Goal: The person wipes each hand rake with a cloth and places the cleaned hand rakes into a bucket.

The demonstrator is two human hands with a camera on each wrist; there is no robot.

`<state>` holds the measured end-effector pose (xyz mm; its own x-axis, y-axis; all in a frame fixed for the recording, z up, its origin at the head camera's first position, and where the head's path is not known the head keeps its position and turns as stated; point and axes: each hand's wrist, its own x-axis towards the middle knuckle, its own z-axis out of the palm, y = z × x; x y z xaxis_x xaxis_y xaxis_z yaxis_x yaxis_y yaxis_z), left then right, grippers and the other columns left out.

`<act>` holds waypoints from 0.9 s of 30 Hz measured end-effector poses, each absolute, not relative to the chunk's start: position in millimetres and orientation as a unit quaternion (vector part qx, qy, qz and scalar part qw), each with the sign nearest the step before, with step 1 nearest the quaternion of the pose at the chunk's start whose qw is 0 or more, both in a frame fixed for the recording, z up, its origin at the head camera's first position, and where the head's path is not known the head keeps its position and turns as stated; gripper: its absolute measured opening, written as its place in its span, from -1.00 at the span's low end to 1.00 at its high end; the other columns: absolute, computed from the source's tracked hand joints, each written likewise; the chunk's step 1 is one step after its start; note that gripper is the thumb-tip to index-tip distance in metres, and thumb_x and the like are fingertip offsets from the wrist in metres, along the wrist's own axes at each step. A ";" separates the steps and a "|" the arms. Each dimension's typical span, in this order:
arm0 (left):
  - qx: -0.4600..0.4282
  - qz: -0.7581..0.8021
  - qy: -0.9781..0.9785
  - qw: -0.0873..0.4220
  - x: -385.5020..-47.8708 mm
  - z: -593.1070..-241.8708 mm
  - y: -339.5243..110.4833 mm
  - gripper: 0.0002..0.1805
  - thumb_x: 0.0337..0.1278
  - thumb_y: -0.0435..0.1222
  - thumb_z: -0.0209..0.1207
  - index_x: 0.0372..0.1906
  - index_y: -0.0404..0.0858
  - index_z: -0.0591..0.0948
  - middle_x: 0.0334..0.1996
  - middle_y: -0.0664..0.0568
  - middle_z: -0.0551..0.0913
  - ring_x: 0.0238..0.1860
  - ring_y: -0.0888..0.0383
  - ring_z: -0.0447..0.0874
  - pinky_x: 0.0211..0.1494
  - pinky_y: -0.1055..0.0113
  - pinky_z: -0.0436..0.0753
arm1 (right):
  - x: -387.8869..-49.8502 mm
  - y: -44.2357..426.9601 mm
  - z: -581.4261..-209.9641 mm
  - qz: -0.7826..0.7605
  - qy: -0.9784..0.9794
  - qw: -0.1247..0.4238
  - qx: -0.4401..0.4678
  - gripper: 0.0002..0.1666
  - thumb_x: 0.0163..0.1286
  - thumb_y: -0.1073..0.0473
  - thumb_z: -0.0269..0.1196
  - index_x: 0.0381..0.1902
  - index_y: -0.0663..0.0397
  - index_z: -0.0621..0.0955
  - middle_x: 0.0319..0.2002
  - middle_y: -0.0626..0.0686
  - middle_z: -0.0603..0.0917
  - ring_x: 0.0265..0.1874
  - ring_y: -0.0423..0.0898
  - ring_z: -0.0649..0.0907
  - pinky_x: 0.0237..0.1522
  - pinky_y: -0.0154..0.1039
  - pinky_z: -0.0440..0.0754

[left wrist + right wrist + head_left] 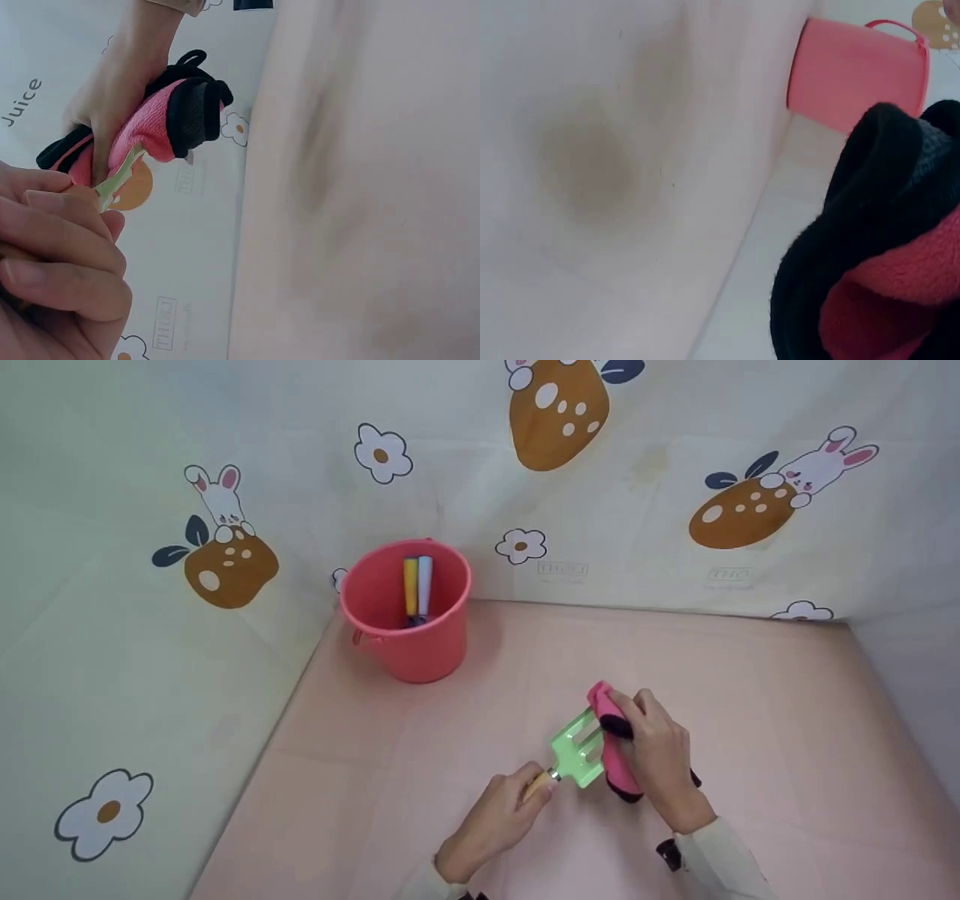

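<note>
My left hand (499, 814) grips the light wooden handle of a small green hand fork (571, 765), its tines pointing up and to the right in the head view. In my right hand (660, 750) is a pink cloth with black edging (621, 772), held bunched against the ends and right side of the tines, which it partly hides. From the left wrist, the curled left fingers (67, 262) show beside a thin strip of the green fork head (116, 180) touching the cloth (150, 124). The right wrist view shows mostly folded cloth (900, 262).
A pink bucket (420, 652) stands at the back left of the pink-covered surface (360, 795). Inside it lean a yellow handle (410, 589) and a pale blue handle (425, 585). Printed sheet walls (637, 510) with rabbits and flowers rise behind and at the sides.
</note>
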<state>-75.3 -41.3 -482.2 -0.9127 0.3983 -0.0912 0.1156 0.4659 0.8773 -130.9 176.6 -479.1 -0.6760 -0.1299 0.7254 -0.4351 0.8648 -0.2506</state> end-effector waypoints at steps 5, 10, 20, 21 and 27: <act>0.163 0.515 0.833 0.120 -74.4 -482.0 -49.1 -0.70 0.32 -0.01 -0.03 -0.29 -0.16 0.50 -0.68 0.26 0.30 -0.68 0.40 0.20 -0.63 0.54 0.21 | -138.7 195.5 -478.0 0.245 -0.893 0.361 0.109 -0.62 0.00 0.44 0.37 -0.17 0.13 0.63 -0.51 0.08 0.40 -0.66 -0.11 0.39 -0.62 -0.15 0.48; 0.181 0.525 0.826 0.097 -77.0 -478.1 -54.9 -0.68 0.34 -0.03 -0.04 -0.28 -0.20 0.50 -0.69 0.23 0.29 -0.69 0.41 0.18 -0.63 0.56 0.20 | -137.4 206.1 -483.5 0.286 -0.892 0.341 0.075 -0.66 0.04 0.45 0.35 -0.18 0.16 0.62 -0.50 0.09 0.42 -0.62 -0.13 0.40 -0.52 -0.25 0.46; 0.157 0.503 0.846 0.080 -85.6 -476.7 -66.5 -0.68 0.32 -0.01 -0.03 -0.23 -0.18 0.52 -0.69 0.23 0.29 -0.69 0.39 0.19 -0.63 0.54 0.21 | -123.0 208.3 -483.5 0.601 -0.789 0.061 -0.118 -0.46 0.24 -0.06 0.27 0.11 0.03 0.46 -0.01 -0.08 0.57 -0.08 -0.42 0.50 -0.03 -0.61 0.37; 0.157 0.499 0.849 0.076 -87.4 -476.6 -68.4 -0.69 0.32 -0.01 -0.03 -0.22 -0.18 0.51 -0.69 0.23 0.28 -0.69 0.39 0.19 -0.64 0.54 0.20 | -121.2 208.9 -483.5 0.632 -0.761 0.029 -0.144 -0.42 0.23 -0.11 0.26 0.12 0.01 0.42 -0.05 -0.13 0.57 -0.11 -0.42 0.50 -0.04 -0.58 0.40; 0.158 0.463 0.871 0.048 -99.4 -472.5 -85.5 -0.70 0.33 -0.02 -0.03 -0.20 -0.17 0.50 -0.70 0.23 0.26 -0.71 0.38 0.17 -0.65 0.54 0.19 | -111.5 217.1 -488.7 0.749 -0.617 -0.068 -0.229 -0.45 0.26 -0.14 0.21 0.04 0.00 0.31 -0.34 -0.21 0.59 -0.28 -0.30 0.59 -0.12 -0.42 0.53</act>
<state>-99.4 -85.5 -472.5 -0.9453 0.3199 0.0636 0.2314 0.5204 0.8220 -111.5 217.1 -488.7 -0.8860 0.1807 -0.4270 0.3845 -0.2282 -0.8945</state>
